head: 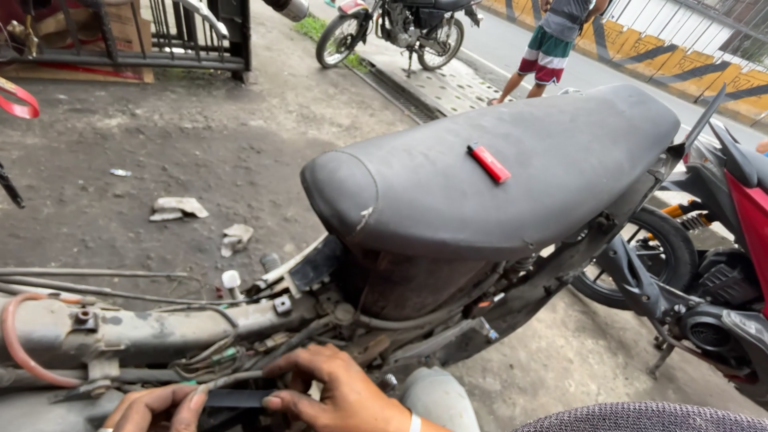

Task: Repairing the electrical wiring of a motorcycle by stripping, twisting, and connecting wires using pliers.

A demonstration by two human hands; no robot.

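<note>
I see both hands low at the bottom edge of the head view, working on a stripped motorbike whose frame (120, 332) lies bare. The left hand (156, 408) pinches one end of a flat black part (236, 398) between thumb and fingers; the right hand (340, 392) grips the other end, fingers curled over the top. Held from both ends like this, the part stays level just under the wires (216, 356) that run along the frame, so I judge the grip is there to steady it against the bike. What the part is I cannot tell; it is mostly hidden by the fingers.

Above the hands the black seat (496, 192) is tilted up, which leaves the space beneath it open. A small red lighter (488, 162) lies on the seat, well away from the hands. A red scooter (736, 240) stands to the right, and a person in striped shorts (548, 52) walks on the road behind.
</note>
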